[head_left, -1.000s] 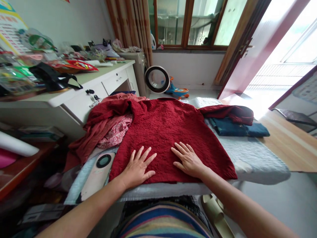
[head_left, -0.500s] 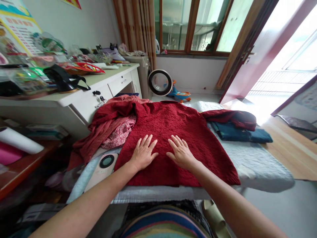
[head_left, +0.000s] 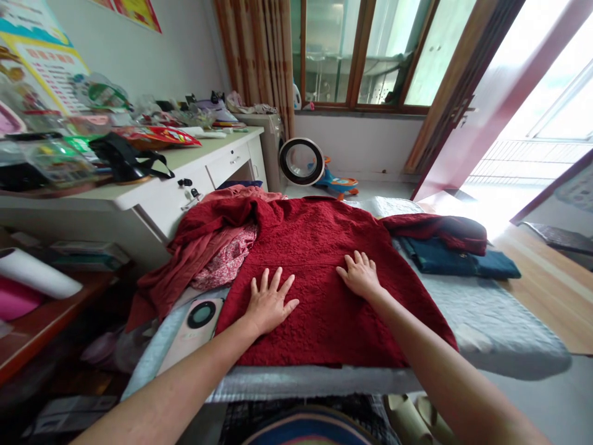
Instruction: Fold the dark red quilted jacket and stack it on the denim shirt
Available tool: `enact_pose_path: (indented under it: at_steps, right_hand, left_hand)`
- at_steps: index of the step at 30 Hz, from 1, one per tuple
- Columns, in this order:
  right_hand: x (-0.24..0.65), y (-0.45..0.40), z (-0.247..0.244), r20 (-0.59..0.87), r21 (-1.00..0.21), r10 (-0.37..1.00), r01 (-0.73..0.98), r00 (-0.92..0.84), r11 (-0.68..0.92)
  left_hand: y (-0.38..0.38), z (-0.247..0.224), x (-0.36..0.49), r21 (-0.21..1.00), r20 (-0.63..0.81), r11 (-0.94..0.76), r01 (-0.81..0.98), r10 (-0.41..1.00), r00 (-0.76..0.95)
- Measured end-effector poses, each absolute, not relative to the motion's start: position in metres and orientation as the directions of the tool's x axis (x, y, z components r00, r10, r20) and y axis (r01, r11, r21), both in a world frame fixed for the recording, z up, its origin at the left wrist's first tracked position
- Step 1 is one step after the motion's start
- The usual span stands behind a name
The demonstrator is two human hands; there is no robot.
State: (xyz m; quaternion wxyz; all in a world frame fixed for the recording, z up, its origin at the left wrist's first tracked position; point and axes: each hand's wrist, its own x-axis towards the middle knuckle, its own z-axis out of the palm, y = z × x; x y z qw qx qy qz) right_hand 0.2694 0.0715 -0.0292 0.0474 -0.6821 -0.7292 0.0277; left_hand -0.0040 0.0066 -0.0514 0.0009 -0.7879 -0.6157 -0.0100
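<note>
A dark red, textured long-sleeved garment (head_left: 315, 303) lies spread out on a padded light-blue board (head_left: 491, 321), its collar at the far end and its lower edge near me. My left hand (head_left: 269, 304) rests palm down on its left part, fingers spread. On the right part lies my right hand (head_left: 361, 275), flat with fingers somewhat apart. The garment's left sleeve goes over a heap of reddish clothes; its right sleeve lies across folded blue jeans (head_left: 463, 259). A pale phone (head_left: 197, 321) with a round black camera ring lies beside the garment's left edge.
Pink-red clothes (head_left: 162, 284) hang over the board's left side. A cluttered white desk (head_left: 167, 185) stands left, with a washing machine (head_left: 273, 145), door open, beyond it. An orange-and-blue ride-on toy (head_left: 340, 184) is on the floor. Slippers (head_left: 407, 420) lie below.
My right hand has slid right and slightly away from me over the garment, widening the gap between my hands. My left hand stays nearly in place, its fingers more spread. The camera view has shifted slightly.
</note>
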Motion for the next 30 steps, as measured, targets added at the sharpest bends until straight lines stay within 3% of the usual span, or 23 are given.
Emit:
enact_pose_path:
  at_steps: [3, 5, 11, 16, 22, 30]
  right_hand:
    - [0.253, 0.071, -0.032, 0.034, -0.182, 0.933, 0.916, -0.359, 0.359]
    - [0.254, 0.073, -0.035, -0.003, -0.203, 0.885, 0.867, -0.465, 0.455]
    - [0.286, 0.085, -0.046, 0.030, -0.097, 0.989, 0.984, -0.148, 0.150]
    - [0.287, 0.083, -0.050, 0.063, -0.080, 0.990, 0.988, -0.127, 0.132]
    - [0.285, 0.080, -0.047, 0.067, -0.090, 0.990, 0.988, -0.123, 0.129]
    - [0.284, 0.079, -0.047, 0.063, -0.088, 0.991, 0.989, -0.115, 0.120]
  left_hand:
    - [0.004, -0.051, -0.005, 0.014, 0.025, -0.239, 0.971, 0.971, 0.239]
    - [0.003, -0.047, -0.006, 0.022, 0.015, -0.250, 0.968, 0.968, 0.249]
    - [0.028, -0.020, -0.020, 0.056, -0.024, -0.291, 0.955, 0.956, 0.292]
    - [0.077, -0.029, -0.042, 0.063, 0.115, -0.327, 0.943, 0.941, 0.319]
    - [0.088, -0.060, -0.054, 0.021, 0.097, -0.230, 0.973, 0.969, 0.227]
    - [0.085, -0.058, -0.048, 0.023, 0.088, -0.177, 0.984, 0.981, 0.175]
